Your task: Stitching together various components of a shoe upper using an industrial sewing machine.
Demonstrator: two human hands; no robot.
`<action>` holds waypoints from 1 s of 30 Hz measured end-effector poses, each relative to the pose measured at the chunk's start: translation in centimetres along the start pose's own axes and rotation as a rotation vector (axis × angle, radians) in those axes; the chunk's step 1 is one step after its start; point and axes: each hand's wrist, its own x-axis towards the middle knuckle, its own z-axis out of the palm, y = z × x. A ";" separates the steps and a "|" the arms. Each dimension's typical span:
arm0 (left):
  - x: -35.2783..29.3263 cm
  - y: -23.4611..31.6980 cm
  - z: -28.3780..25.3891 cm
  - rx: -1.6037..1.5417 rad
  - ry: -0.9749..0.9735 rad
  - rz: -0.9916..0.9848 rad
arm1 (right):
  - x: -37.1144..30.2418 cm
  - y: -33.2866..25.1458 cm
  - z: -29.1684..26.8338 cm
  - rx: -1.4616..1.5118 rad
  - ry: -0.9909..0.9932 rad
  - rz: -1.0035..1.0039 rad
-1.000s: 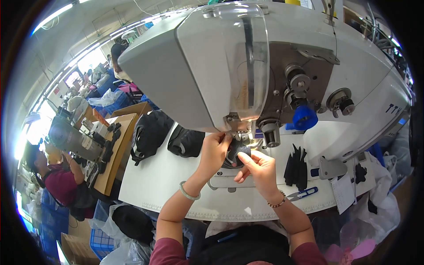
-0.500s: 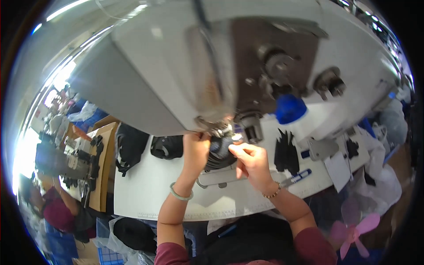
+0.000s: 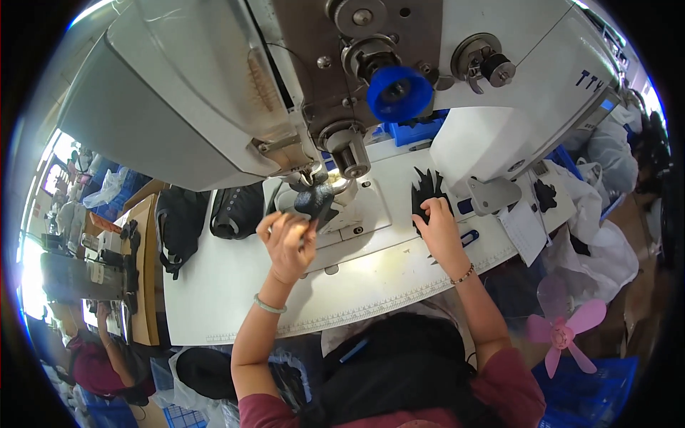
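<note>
At the left of the sewing machine's needle area [image 3: 314, 171], my left hand [image 3: 287, 242] is closed, its fingers pinching the lower edge of a dark fabric piece [image 3: 316, 202]. That piece lies by the presser foot, and part of it is hidden behind the fingers. To the right, my right hand [image 3: 440, 232] reaches onto a pile of black cut pieces [image 3: 427, 184] with pointed ends. Its thumb and fingers are apart and touch the pile's near part. Whether they have hold of a piece is not clear.
A blue-handled tool [image 3: 469, 237] lies beside my right hand. Black bags [image 3: 237, 210] lie at the left of the white table [image 3: 214, 299]. A grey metal plate [image 3: 494, 195] and white paper [image 3: 521, 232] are at the right. A pink fan [image 3: 562, 333] stands below the table's right edge.
My right hand has left the needle area and moved right to the black pile. My left hand has shifted away from the needle and nearer me. The head view has also shifted.
</note>
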 end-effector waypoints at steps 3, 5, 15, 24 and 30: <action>-0.7 0.0 -0.1 0.083 0.052 -0.009 | 0.0 0.5 0.8 -0.015 -0.073 0.049; -1.8 2.0 -0.8 0.106 0.058 0.053 | -0.4 0.3 0.7 -0.019 -0.085 0.029; -1.0 7.2 3.9 -0.935 -0.688 -1.367 | -6.6 -4.4 2.0 0.041 -0.220 -0.153; -4.1 6.5 5.3 -0.862 -0.655 -1.012 | -5.5 -2.4 0.6 0.491 -0.396 -0.019; -4.1 6.5 3.7 -0.491 -0.606 -0.580 | -5.5 -2.5 1.0 0.564 -0.368 0.032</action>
